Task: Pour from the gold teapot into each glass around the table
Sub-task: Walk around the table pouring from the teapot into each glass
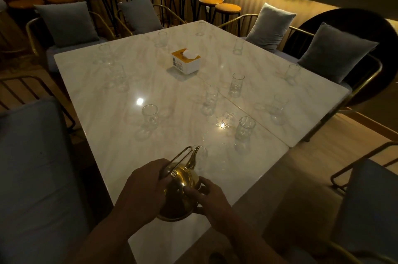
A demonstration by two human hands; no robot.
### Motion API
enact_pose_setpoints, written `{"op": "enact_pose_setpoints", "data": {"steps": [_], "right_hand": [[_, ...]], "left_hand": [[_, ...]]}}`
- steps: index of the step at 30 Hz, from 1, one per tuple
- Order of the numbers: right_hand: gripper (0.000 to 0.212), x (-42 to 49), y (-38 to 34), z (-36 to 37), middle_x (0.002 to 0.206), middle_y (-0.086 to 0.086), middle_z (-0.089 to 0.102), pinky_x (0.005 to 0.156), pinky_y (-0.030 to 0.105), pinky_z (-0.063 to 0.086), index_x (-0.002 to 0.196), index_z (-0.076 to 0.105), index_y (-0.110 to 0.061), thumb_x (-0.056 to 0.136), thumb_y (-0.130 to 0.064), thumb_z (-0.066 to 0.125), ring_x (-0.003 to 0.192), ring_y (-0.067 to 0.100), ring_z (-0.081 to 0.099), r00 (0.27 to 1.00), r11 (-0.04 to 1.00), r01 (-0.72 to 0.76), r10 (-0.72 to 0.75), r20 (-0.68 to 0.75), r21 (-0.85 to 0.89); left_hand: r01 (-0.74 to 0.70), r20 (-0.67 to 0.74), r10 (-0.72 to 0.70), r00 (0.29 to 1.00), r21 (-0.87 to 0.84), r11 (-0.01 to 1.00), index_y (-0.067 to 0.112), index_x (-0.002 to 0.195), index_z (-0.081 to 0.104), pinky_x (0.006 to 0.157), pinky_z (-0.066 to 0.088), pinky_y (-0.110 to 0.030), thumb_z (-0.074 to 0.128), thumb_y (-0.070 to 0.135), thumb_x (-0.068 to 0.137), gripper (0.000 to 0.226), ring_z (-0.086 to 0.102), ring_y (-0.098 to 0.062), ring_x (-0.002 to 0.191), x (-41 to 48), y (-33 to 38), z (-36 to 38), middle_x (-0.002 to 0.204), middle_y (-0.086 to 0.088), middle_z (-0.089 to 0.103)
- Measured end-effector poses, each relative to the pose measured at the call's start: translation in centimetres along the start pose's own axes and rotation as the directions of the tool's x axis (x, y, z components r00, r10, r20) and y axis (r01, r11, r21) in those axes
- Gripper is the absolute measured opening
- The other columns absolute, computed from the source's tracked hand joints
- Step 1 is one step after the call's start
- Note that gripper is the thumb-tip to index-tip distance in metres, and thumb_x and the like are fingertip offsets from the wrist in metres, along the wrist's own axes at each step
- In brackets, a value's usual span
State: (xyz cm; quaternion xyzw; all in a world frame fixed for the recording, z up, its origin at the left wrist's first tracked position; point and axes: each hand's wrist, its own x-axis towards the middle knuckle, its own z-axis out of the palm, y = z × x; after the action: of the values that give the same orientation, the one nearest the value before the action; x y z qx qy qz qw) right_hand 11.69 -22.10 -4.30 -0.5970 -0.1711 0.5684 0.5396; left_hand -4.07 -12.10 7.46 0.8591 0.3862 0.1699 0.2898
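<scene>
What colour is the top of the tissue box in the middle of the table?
Yellow-orange, with white sides. The head view, the only one, shows the tissue box clearly.

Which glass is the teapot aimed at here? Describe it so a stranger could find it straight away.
Start at the white marble table and go to its nearest edge, where the gold teapot is held tilted. The glass stands right at the spout, partly hidden behind it. Every other glass stands farther off, in the open.

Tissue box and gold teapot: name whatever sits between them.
Head view: only bare marble table between tissue box and gold teapot; glasses stand to either side.
</scene>
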Motion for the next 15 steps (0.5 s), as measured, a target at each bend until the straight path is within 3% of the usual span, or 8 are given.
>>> {"op": "enact_pose_setpoints", "data": {"steps": [5,11,15], "right_hand": [[0.049,-0.6,-1.0,-1.3,0.125,0.007,0.065,0.083,0.038,0.063,0.119,0.06,-0.033,0.076,-0.036,0.084,0.104,0.023,0.072,0.998,0.998,0.055,-0.056,-0.022,-0.013],[0.07,-0.6,-3.9,-5.0,0.125,0.009,0.067,0.089,0.049,0.061,0.132,0.06,-0.023,0.07,-0.046,0.086,0.107,0.025,0.071,0.995,0.994,0.1,-0.101,-0.016,-0.05],[0.063,-0.2,-6.0,-9.3,0.12,0.01,0.07,0.091,0.052,0.059,0.132,0.06,-0.022,0.077,-0.043,0.082,0.106,0.026,0.072,0.994,0.99,0.109,-0.109,0.001,-0.09]], "left_hand": [[-0.061,-0.008,0.061,0.998,0.013,0.998,0.016,0.122,0.062,0.092,0.052,-0.033,0.061,0.022,0.09,0.032,0.061,-0.011,0.098,0.9,1.9,-0.4,0.109,0.002,0.068],[-0.075,-0.029,0.075,0.997,0.006,0.997,0.014,0.126,0.06,0.09,0.049,-0.027,0.063,0.022,0.089,0.038,0.061,-0.013,0.099,3.1,5.9,0.4,0.113,-0.002,0.068],[-0.078,-0.048,0.078,0.996,0.003,0.997,0.015,0.126,0.06,0.089,0.051,-0.027,0.064,0.026,0.089,0.039,0.062,-0.012,0.096,5.8,8.9,2.7,0.11,-0.001,0.07]]}}
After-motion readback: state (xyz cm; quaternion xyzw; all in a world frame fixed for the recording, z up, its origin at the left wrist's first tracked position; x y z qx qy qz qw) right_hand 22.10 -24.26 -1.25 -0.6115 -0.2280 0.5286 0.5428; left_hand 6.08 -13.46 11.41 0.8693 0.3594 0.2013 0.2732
